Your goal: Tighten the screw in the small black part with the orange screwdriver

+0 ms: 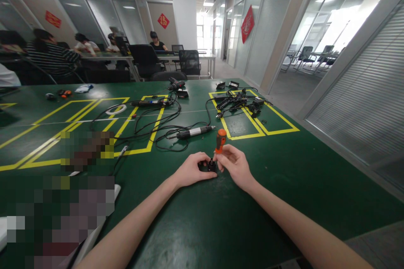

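Note:
My left hand (193, 170) rests low over the green table, its thumb and fingers closed around a small black part (211, 165). What kind of part it is, I cannot make out. In my right hand (234, 164) is a short screwdriver (220, 140) with an orange and grey handle, held upright near its lower end by thumb and fingertips. The screwdriver's tip is hidden at the black part, so contact there cannot be seen. Just beyond the hands lies a silver and black electric screwdriver (195, 132) with a black cable.
Yellow tape (280, 131) marks rectangles on the green table (284, 185). Black parts and cables (233, 101) pile up at the back right. A second corded tool (151, 103) and a drill (176, 84) lie farther back. People sit at a far table; blurred blocks cover the left.

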Demonstrator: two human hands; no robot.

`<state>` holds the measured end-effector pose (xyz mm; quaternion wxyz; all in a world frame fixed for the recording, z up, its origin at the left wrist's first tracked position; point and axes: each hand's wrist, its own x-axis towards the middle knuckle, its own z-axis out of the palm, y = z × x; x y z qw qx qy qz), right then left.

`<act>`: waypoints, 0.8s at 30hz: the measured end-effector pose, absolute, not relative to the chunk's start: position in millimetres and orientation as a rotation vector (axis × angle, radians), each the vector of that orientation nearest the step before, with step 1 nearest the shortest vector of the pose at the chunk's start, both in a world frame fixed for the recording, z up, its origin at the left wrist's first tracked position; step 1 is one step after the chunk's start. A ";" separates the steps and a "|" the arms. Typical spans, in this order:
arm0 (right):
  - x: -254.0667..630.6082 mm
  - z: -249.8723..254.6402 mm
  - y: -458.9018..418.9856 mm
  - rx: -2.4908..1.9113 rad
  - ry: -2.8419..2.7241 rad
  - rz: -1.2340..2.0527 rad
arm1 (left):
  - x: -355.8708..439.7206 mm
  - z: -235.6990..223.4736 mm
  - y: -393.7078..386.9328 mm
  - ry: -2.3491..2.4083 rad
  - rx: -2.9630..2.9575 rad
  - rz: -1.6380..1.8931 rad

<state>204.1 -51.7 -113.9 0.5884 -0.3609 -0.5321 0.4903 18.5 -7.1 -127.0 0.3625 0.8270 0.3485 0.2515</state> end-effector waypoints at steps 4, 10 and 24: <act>203.9 -113.4 -52.7 -0.866 -1.249 1.120 | 18.5 -127.1 -7.1 0.894 2.128 0.647; 204.6 -112.1 -50.1 -0.879 -1.269 1.105 | 18.6 -129.1 -6.2 0.904 2.128 0.665; 204.4 -112.7 -49.5 -0.888 -1.258 1.102 | 18.5 -127.1 -7.2 0.907 2.119 0.655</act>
